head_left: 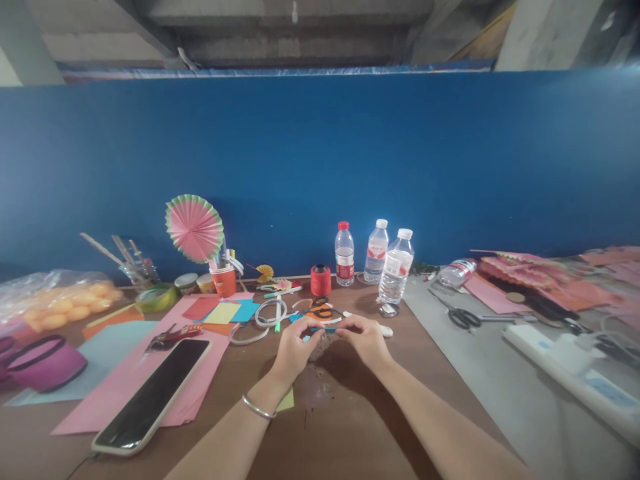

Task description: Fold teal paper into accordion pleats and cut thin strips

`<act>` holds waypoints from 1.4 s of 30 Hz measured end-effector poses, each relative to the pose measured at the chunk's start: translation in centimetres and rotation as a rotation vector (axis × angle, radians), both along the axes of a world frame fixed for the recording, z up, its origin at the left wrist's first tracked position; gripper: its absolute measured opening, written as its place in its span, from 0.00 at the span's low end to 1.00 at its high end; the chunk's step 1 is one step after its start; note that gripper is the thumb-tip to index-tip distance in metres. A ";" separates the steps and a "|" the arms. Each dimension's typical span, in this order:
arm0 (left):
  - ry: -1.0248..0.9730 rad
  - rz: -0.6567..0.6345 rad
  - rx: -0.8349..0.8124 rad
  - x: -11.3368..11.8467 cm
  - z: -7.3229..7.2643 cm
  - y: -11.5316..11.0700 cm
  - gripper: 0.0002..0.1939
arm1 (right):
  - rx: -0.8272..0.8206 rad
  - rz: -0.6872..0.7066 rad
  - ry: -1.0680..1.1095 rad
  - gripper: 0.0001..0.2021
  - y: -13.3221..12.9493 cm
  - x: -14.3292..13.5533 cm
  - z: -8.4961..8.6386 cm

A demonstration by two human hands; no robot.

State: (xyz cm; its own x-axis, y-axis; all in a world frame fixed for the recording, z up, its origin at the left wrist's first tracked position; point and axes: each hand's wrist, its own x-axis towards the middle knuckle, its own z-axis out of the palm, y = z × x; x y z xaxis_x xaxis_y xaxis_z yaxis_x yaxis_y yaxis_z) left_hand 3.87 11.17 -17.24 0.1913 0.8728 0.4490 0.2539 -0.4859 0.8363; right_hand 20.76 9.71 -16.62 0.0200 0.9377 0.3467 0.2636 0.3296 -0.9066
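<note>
My left hand (pixel 299 343) and my right hand (pixel 366 341) are raised over the brown table, fingertips close together. Each is closed in a pinch on an end of a thin blue strip (pixel 325 329); its kind is too small to make out. A bit of blue also shows at the left fingers. Below lies a patch of small grey crumbs (pixel 323 350). Just beyond the fingers are orange-handled scissors (pixel 321 312), partly hidden. A small yellow paper (pixel 286 400) sits beneath my left wrist, which wears a silver bangle.
Behind stand a red thread spool (pixel 321 280) and several water bottles (pixel 345 257). To the left lie a phone (pixel 153 397), pink paper (pixel 193 400) and a paper cup (pixel 223 281) with a paper fan (pixel 195 229). A power strip (pixel 565 373) and black scissors (pixel 465 319) are at right.
</note>
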 end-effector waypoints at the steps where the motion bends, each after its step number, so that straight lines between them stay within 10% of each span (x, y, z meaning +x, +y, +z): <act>1: -0.004 -0.003 -0.004 0.0 0.0 0.0 0.04 | 0.008 0.005 -0.004 0.06 0.0 0.1 0.0; 9: -0.022 -0.081 -0.084 0.2 0.0 -0.1 0.05 | 0.024 0.164 -0.008 0.06 0.0 -0.3 -0.2; 42: -0.127 -0.102 -0.187 0.2 -0.2 0.0 0.07 | 0.016 0.090 -0.055 0.05 0.0 -0.5 0.1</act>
State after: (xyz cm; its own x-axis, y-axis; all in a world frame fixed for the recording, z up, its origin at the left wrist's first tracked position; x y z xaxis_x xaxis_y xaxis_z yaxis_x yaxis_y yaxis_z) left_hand 4.09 11.22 -17.47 0.2353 0.9221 0.3072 0.0988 -0.3371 0.9363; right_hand 20.25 9.67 -16.52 -0.0838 0.9292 0.3599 0.2814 0.3685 -0.8860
